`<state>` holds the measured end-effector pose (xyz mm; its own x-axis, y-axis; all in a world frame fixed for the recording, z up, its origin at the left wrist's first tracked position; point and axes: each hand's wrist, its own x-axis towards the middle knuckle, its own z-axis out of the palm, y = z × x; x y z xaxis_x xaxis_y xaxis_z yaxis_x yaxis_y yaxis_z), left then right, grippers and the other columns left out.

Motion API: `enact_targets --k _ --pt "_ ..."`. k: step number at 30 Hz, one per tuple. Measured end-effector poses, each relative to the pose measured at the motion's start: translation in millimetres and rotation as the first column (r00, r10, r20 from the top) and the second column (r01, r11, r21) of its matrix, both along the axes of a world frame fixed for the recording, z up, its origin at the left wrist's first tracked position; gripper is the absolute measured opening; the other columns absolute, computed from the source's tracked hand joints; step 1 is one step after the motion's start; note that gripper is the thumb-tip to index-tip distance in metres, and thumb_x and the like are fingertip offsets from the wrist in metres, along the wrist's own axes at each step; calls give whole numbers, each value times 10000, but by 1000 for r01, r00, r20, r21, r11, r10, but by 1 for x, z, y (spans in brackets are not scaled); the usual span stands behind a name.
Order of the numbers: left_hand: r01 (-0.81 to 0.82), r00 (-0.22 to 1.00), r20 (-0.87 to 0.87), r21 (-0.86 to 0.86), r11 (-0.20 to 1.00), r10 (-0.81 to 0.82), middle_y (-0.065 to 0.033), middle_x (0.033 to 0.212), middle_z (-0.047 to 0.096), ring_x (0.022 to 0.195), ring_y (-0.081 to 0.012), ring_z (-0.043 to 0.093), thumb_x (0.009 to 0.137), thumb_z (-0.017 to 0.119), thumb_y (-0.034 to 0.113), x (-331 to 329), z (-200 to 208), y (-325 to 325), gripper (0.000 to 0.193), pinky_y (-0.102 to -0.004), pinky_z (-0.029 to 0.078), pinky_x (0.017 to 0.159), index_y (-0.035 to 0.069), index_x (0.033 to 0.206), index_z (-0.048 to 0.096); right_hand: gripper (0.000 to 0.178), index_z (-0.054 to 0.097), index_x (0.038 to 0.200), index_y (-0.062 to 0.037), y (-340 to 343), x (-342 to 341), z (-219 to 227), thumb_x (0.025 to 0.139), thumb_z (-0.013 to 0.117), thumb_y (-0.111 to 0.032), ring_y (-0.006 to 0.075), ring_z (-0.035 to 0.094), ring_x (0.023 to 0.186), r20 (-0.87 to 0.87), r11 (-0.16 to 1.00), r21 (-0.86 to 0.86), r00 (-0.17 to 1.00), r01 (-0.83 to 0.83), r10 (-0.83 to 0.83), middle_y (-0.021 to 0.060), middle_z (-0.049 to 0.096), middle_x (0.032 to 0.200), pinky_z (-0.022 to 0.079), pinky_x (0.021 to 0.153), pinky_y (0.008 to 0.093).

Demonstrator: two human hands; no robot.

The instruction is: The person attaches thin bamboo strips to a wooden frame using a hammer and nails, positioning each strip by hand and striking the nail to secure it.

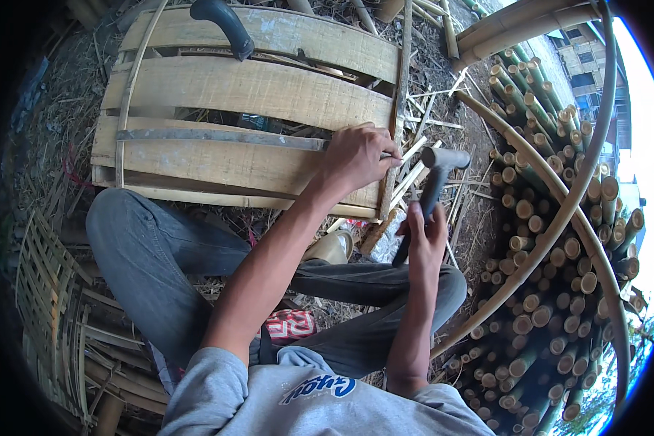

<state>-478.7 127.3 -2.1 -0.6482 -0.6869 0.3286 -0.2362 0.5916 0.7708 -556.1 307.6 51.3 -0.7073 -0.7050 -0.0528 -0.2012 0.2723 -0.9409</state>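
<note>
My left hand (357, 160) rests at the right end of a low slatted wooden bench (232, 87). Its thumb and fingers are pinched together by the edge batten (397, 109); whatever small thing they hold is too small to make out. In my right hand (427, 236) is a hammer (432, 189), gripped by its dark handle. The hammer's metal head is raised just right of the bench edge, apart from my left fingers. A long grey flat strip (221, 136) lies along the slats, its right end reaching my left hand.
A curved dark handle (225, 29) stands over the far slats. Stacked cut bamboo poles (538, 305) fill the right side, with bent poles (581, 174) crossing before them. Split bamboo pieces (421, 116) litter the ground. Woven bamboo (47, 305) lies at the left.
</note>
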Motion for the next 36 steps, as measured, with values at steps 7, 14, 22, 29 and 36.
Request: enact_targets --k 7,14,22,29,36 --pt "-1 1000 7 21 1000 1 -2 926 757 947 -225 715 813 811 321 -2 -1 2 142 -390 561 836 192 874 814 251 590 1049 -28 3 -7 -9 1063 597 -279 26 457 584 -65 992 14 990 123 -122 -37 498 705 335 495 219" --pt "-16 999 40 27 999 15 -7 919 758 933 -231 724 820 812 311 -1 -1 -1 156 -389 565 828 163 867 807 428 569 1419 33 6 -4 -18 1017 642 -94 34 538 739 -156 992 119 988 35 -16 12 645 847 466 643 228" --pt "11 1000 26 20 1000 -12 0 932 761 932 -229 726 835 802 304 0 -2 2 160 -382 566 829 148 872 803 420 587 1388 39 5 14 -19 988 672 -55 73 605 852 -249 987 -76 956 143 -158 54 696 979 491 753 229" --pt "27 1000 13 15 1000 -27 -9 952 759 933 -241 723 841 790 337 1 3 0 169 -391 563 834 176 890 805 308 570 1279 9 19 -4 -12 1058 607 -202 65 514 598 -118 997 -66 992 -45 37 21 571 859 476 544 241" --pt "-9 999 50 2 1000 9 -21 966 762 936 -252 725 848 783 368 2 2 -1 197 -406 567 809 181 903 807 357 497 1398 -64 16 1 -11 1097 524 -253 17 368 475 128 985 117 986 -124 109 -66 430 645 294 409 202"
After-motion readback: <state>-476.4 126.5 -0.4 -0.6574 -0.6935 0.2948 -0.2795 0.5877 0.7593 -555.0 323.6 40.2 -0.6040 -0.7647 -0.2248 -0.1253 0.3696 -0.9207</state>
